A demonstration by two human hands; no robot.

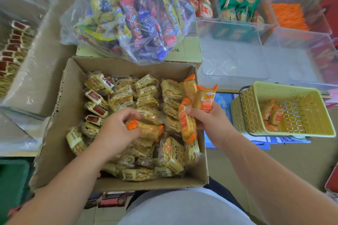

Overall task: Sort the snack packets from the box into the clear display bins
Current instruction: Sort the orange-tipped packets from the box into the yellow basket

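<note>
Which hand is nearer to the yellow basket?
Right. The right hand, holding orange packets, is at the right edge of the box, toward the yellow basket; the left hand is over the box's middle.

"味" on rear cardboard carton

two hands: one left hand, one right hand. four orange packets are in the hands, three in the right and one in the left. one yellow basket holds at least three more; that heap is too blurred for a firm count. three cardboard boxes: one open box, one shut box behind it, one lined box at the left. the open box shows four red-labelled packets and cream packets well past twenty, too many to count. one clear bag of mixed packets. at least five clear bins.
</note>
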